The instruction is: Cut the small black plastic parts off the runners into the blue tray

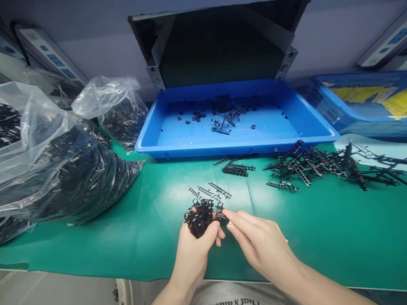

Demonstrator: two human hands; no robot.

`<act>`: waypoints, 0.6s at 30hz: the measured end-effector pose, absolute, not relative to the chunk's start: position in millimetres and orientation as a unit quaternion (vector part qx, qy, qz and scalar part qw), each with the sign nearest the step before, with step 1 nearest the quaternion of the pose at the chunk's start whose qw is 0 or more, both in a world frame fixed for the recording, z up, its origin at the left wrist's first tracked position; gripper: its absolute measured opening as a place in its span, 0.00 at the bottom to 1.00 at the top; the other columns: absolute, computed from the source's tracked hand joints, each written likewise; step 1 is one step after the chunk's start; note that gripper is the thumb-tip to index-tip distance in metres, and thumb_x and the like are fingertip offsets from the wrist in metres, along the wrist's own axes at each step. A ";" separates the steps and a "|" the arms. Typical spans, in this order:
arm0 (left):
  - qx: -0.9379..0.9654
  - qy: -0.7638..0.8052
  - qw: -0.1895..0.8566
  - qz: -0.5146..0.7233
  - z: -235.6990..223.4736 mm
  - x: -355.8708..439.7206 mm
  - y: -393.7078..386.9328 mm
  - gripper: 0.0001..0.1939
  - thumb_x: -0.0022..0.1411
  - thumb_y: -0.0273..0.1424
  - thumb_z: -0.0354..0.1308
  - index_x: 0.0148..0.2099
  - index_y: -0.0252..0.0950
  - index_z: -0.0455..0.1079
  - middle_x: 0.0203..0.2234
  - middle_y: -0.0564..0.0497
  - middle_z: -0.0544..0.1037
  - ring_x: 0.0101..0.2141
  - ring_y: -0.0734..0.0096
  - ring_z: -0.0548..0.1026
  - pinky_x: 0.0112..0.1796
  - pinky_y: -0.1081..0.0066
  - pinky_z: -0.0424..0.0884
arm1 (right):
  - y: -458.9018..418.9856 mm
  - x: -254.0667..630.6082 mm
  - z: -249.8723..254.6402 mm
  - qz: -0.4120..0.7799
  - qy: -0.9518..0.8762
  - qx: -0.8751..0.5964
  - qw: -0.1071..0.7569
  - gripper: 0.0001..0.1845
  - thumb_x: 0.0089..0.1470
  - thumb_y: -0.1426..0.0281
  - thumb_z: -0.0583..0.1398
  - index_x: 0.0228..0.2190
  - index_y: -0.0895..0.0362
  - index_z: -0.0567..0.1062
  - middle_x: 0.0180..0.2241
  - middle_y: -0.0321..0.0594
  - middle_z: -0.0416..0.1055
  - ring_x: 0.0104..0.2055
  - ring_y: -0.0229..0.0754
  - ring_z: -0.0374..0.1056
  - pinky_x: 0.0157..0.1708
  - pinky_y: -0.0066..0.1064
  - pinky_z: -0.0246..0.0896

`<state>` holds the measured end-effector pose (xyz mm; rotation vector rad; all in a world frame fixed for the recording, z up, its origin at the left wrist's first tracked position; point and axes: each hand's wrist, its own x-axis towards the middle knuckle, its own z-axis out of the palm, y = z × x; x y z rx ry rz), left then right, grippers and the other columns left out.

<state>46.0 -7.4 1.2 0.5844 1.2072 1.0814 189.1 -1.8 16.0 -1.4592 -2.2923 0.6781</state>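
My left hand [199,241] is closed round a thick bunch of small black plastic parts [201,218], some with round ring ends. Close beside it, my right hand [259,235] pinches another black plastic piece [220,206] with a ring at its top; the fingertips hide its lower part. Just beyond the bunch, a few black ladder-like strips [210,193] lie on the green mat. Farther back sits a small stack of similar strips [235,168], near the front of the blue tray.
The blue tray [203,150] holds scattered black parts. A tangled heap of black strips [318,163] lies to the right. Clear bags of black parts [79,178] crowd the left side. A blue basket [365,120] stands at the back right, under power strips [388,40] on the wall.
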 end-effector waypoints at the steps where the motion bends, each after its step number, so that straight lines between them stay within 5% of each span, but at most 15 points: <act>1: 0.263 0.529 0.653 0.474 -0.1 45.2 -7.7 0.07 0.50 0.30 0.60 0.30 0.31 0.67 0.16 0.54 0.70 0.19 0.76 0.65 0.23 0.75 0.61 | -2.2 188.9 15.2 0.231 -0.806 -0.515 0.177 0.19 0.59 0.70 0.43 0.45 0.56 0.69 0.25 0.37 0.70 0.19 0.35 0.63 0.17 0.25 0.50; 9: 0.257 0.540 0.636 0.488 3.1 47.5 -10.7 0.07 0.50 0.30 0.60 0.31 0.30 0.67 0.17 0.53 0.70 0.19 0.77 0.64 0.23 0.76 0.61 | 0.1 192.1 10.7 0.258 -0.796 -0.516 0.181 0.17 0.60 0.69 0.44 0.46 0.54 0.67 0.27 0.37 0.70 0.22 0.37 0.65 0.20 0.27 0.56; 18: 0.241 0.535 0.627 0.513 1.0 42.9 -6.1 0.10 0.48 0.31 0.62 0.31 0.31 0.66 0.18 0.52 0.71 0.19 0.76 0.66 0.22 0.75 0.63 | -2.2 198.5 0.7 0.308 -0.771 -0.510 0.224 0.18 0.58 0.67 0.46 0.48 0.50 0.67 0.44 0.38 0.72 0.41 0.45 0.71 0.32 0.32 0.70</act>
